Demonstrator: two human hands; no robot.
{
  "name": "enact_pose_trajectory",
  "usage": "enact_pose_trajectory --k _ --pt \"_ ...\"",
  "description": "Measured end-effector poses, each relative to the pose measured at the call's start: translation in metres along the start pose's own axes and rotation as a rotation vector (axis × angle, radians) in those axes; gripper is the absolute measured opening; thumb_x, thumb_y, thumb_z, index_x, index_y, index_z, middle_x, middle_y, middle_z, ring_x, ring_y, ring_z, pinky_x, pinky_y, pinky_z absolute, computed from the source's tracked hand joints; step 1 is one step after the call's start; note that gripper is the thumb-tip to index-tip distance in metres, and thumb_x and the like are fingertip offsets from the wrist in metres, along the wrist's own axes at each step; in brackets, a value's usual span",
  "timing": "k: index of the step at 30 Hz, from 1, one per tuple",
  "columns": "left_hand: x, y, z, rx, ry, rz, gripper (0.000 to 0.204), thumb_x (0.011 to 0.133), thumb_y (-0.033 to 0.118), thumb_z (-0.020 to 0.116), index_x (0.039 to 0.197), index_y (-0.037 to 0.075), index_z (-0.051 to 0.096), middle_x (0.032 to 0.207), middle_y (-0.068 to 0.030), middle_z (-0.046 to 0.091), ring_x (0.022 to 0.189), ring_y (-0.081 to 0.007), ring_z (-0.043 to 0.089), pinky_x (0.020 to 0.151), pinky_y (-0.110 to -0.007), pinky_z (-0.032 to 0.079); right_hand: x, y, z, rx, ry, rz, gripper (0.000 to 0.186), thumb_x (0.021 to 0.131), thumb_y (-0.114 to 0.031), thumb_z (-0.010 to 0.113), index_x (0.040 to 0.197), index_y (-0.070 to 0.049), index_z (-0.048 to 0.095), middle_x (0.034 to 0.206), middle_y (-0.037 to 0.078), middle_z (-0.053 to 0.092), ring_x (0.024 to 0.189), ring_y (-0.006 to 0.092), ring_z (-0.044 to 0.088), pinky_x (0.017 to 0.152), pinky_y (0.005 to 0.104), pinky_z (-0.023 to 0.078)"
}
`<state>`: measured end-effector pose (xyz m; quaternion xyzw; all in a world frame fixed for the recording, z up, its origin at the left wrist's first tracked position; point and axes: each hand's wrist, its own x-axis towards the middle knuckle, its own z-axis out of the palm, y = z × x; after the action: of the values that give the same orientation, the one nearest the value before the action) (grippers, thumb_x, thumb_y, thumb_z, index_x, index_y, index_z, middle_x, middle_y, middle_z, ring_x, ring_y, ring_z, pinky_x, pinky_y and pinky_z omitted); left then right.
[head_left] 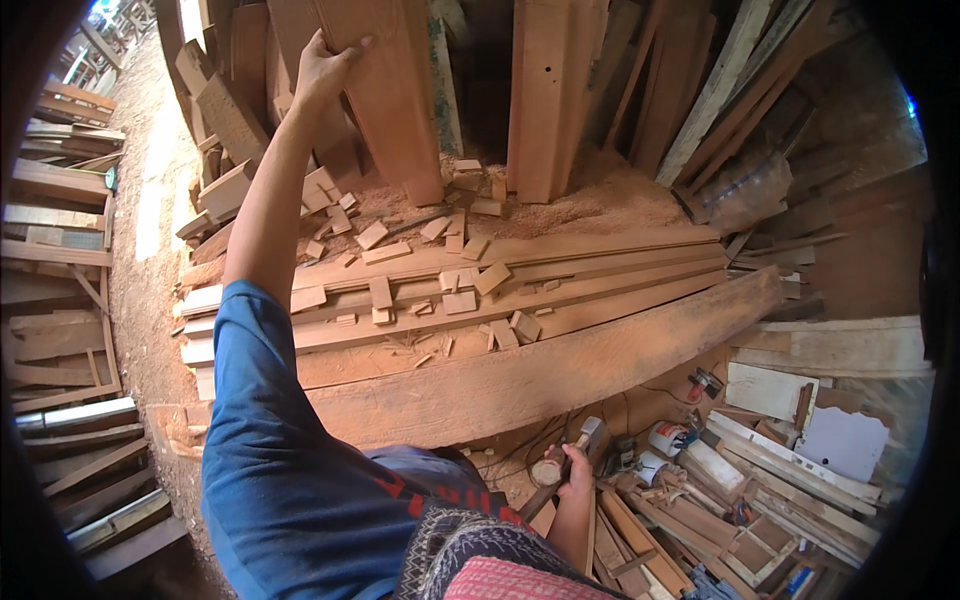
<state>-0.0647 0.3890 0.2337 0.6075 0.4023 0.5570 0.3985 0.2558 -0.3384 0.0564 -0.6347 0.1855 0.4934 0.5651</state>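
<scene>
My left hand is stretched far forward and grips the left edge of a wide, reddish-brown wooden plank. The thumb lies on the plank's face. That plank stands upright, its lower end resting among wood offcuts and sawdust. Low by my right side, my right hand is closed round a mallet-like tool with a round wooden end and a pale, shiny block. Its exact kind is unclear. Between my hands lie several long boards side by side, with small offcuts scattered over them.
Another upright plank stands to the right of the held one. A thick, rough-edged board crosses close to my body. Timber scraps, tins and cables crowd the lower right. Racks of stacked wood line the left.
</scene>
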Motion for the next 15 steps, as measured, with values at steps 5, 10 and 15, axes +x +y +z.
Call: enact_pose_trajectory --k 5,10,15 --pt "0.044 -0.102 0.017 0.031 -0.017 -0.099 0.061 0.09 0.026 0.083 0.136 -0.004 0.055 0.125 -0.0146 0.069 0.111 -0.0192 0.068 0.095 -0.033 0.055 0.006 -0.012 0.01 -0.058 -0.005 0.04 0.016 0.088 -0.012 0.069 0.1 -0.007 0.06 0.094 0.018 0.072 0.088 0.0345 0.072 0.08 0.0452 0.059" --pt "0.045 -0.156 0.034 0.479 0.039 -0.151 0.088 0.09 0.027 0.081 0.155 -0.01 0.034 0.152 -0.0233 0.053 0.143 -0.03 0.05 0.118 -0.035 0.039 0.02 -0.009 0.013 -0.056 0.037 0.052 0.017 0.087 -0.012 0.068 0.101 -0.007 0.059 0.095 0.017 0.072 0.087 0.0331 0.071 0.079 0.0443 0.059" --pt "0.024 -0.14 0.055 0.617 0.267 0.014 0.068 0.088 0.024 0.079 0.144 0.0 0.052 0.137 -0.0237 0.061 0.13 -0.0335 0.058 0.11 -0.04 0.045 0.034 -0.003 0.009 0.002 0.013 0.087 0.019 0.086 -0.011 0.068 0.101 -0.005 0.059 0.097 0.017 0.072 0.087 0.0325 0.071 0.079 0.044 0.059"
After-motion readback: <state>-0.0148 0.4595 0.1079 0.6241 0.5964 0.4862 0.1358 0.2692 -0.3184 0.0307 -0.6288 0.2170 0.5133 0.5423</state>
